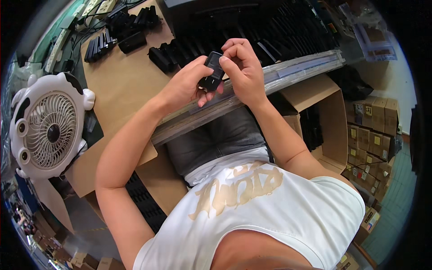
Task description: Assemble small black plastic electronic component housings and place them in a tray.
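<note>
A small black rectangular device (212, 77) with rounded corners is held over the near edge of the work table. My left hand (191, 81) grips it from the left, thumb on its face and fingers beneath. At its upper right corner is my right hand (243, 67), with curled fingers and the thumb tip pressed against the device. Whether those fingers also pinch a small part cannot be made out. Just beyond my hands, a row of black cases (180, 51) stands on the table.
More black parts (132, 27) lie at the far left on brown cardboard (117, 85). A white fan (53, 130) stands left. Clear plastic-wrapped strips (297, 67) line the table edge. An open carton (330, 121) holds black pieces at right, near stacked boxes (371, 139).
</note>
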Available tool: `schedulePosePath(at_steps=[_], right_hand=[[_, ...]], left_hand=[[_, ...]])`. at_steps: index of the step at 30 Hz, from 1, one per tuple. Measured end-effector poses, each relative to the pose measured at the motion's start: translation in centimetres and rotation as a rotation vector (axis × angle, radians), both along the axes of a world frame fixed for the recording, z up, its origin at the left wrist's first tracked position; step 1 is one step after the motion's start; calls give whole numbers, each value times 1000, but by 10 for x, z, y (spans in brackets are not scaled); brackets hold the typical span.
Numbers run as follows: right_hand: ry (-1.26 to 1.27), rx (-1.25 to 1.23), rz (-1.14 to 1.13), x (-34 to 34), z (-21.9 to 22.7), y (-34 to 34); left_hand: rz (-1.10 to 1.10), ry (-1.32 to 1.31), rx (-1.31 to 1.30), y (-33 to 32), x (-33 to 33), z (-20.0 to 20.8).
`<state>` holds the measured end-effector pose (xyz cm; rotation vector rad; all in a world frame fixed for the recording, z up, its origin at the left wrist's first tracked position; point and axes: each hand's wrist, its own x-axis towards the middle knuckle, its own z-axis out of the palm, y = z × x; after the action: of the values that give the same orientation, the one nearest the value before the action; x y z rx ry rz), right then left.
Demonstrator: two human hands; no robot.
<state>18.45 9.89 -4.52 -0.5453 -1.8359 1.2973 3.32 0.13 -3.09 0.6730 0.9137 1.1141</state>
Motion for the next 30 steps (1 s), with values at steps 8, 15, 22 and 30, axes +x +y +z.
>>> schedulePosePath(at_steps=[8,15,22,30], right_hand=[[-2,33,-21,1,-1,-2],[-15,44,-45,6,-3,-4],[1,27,-43,2,1,-2],[-127,-62,146,-5,17,2]], left_hand=[[-3,53,-1,-2,1,0],[0,87,-4,-4,7,0],[14,86,-5,1,4,1],[-96,433,324,17,2,-14]])
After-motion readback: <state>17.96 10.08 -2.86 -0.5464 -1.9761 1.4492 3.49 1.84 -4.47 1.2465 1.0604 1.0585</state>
